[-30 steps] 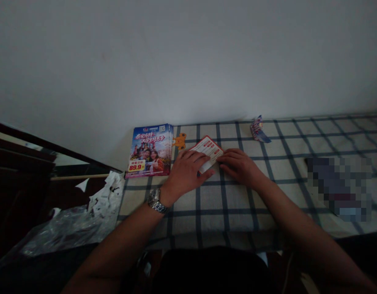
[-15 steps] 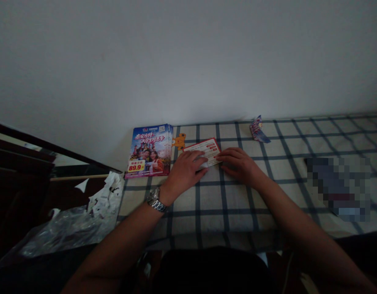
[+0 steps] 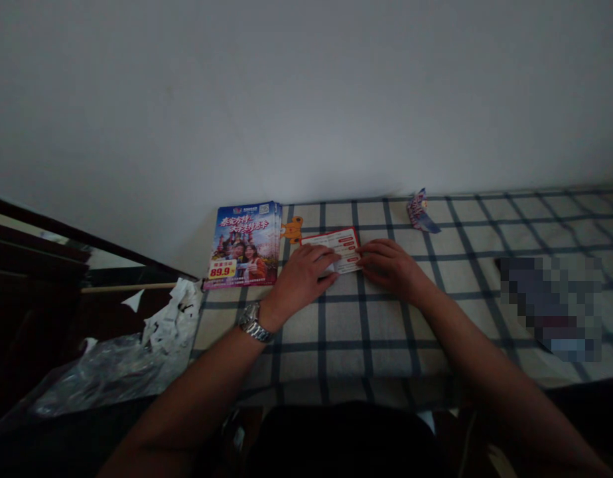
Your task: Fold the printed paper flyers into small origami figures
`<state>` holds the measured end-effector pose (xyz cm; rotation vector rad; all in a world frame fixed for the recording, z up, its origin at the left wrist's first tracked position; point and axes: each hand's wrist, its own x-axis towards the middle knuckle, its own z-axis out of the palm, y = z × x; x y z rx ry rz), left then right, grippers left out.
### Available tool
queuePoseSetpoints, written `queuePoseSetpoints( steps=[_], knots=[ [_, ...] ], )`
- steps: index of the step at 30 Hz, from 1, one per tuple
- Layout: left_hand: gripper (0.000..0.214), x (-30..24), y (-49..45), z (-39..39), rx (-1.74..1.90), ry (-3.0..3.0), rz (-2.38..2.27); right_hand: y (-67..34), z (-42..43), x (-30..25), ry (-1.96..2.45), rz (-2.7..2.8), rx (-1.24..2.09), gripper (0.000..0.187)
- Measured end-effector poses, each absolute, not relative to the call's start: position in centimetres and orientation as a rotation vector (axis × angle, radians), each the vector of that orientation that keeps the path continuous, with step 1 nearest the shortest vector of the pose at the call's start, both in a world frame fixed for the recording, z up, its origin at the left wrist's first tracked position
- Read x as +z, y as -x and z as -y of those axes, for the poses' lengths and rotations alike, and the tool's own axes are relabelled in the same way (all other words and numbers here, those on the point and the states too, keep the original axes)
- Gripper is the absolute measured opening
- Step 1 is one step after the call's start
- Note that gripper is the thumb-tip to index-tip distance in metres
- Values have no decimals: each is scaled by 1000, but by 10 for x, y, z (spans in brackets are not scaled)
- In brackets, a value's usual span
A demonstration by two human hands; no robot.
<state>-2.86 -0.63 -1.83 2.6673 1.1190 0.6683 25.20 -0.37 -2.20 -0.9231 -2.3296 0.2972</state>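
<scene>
You have two hands on one white card (image 3: 347,251) with a red border, lying at the centre of the frame. Your left hand (image 3: 304,273) covers its left part, fingers close together and slightly bent, thumb a little apart below; your right hand (image 3: 392,269) touches its right edge, fingers bunched narrow. You cannot tell from here whether either pinches the card or only presses it. One watch (image 3: 255,322) circles your left wrist.

Left of centre lies one stack of leaflets (image 3: 244,242), too overlapped to count, with one orange bear-shaped piece (image 3: 292,231) beside it. One folded print (image 3: 420,212) stands right of centre near the wall (image 3: 306,99); one pixelated item (image 3: 545,302) lies at far right.

Your surface is a pale cloth (image 3: 343,322) with dark checks, against a plain wall in a dim room. Clear plastic (image 3: 102,365) and torn white paper (image 3: 172,315) fill the lower left.

The top leaflet reads "89.9" on yellow under a large Chinese headline, with a QR code at its upper right; the card's lines are too small to read.
</scene>
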Motion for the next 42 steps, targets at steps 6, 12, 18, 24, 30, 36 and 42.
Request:
queuePoseSetpoints(
  steps=[6, 12, 18, 24, 30, 36, 42],
  knots=[
    [26, -19, 28, 6, 635, -2695, -1050, -251, 5, -18, 912, 2323, 300, 13],
    [20, -21, 25, 8, 594, -2734, -918, -250, 7, -19, 932, 2293, 309, 12],
    [26, -20, 25, 9, 605, -2765, -867, -249, 6, -22, 1013, 2268, 275, 15],
    [32, -16, 24, 11, 553, -2775, -828, -247, 4, -24, 1044, 2239, 237, 19],
    [34, -12, 20, 14, 536, -2772, -765, -245, 2, -28, 1076, 2221, 255, 20],
    [28, -13, 19, 14, 546, -2775, -756, -241, 2, -27, 1124, 2201, 257, 19],
    [26, -15, 22, 13, 571, -2776, -734, -239, 0, -29, 1129, 2201, 247, 17]
  ],
)
